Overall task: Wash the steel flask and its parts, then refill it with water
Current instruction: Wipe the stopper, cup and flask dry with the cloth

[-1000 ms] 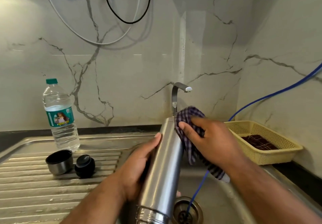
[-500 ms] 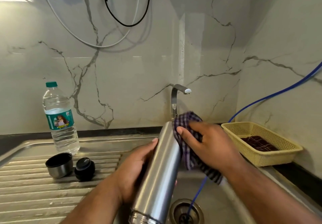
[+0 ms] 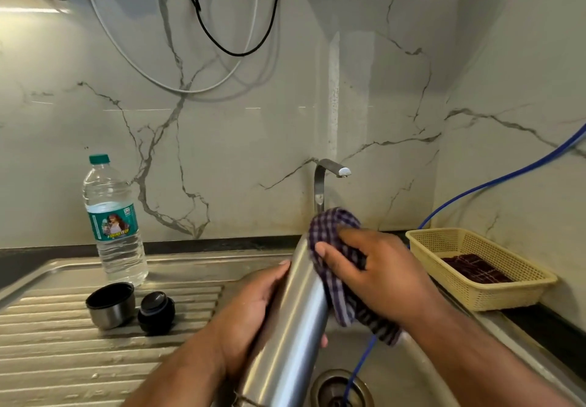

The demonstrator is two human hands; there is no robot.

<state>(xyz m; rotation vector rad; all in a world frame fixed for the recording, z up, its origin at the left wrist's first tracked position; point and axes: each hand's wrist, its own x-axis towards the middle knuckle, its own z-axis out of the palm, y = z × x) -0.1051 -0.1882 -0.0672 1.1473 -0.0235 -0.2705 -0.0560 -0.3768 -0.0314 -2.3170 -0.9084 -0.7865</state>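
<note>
As the head camera sees it: a person stands at a steel sink (image 3: 63, 359), wiping a flask over the basin.
Flask (image 3: 295, 321): centre to lower centre of the frame, tilted, with its upper end leaning toward the tap (image 3: 329, 172) and its lower end running out of the bottom edge above the drain (image 3: 341, 389).
Left hand (image 3: 250, 314): clamped round the flask's middle, thumb on the near side, a fingertip showing past the far side.
Right hand (image 3: 377, 280): right of centre, fingers closed on a checked cloth (image 3: 333, 226) and pressing it against the flask's upper part.
Parts: the steel cup (image 3: 109, 305) and dark stopper (image 3: 156, 311) sit just beside each other on the ribbed drainboard at lower left, a water bottle (image 3: 114, 226) upright behind them.
Right side: a yellow basket (image 3: 507, 295) holds something dark; a blue hose (image 3: 475, 188) runs down into the drain.
Risk: one hand alone carries the flask, so a hard rub on slick steel could twist it loose and drop it into the basin.
Risk: the cloth's hanging tail lies near the hose and could snag it.
</note>
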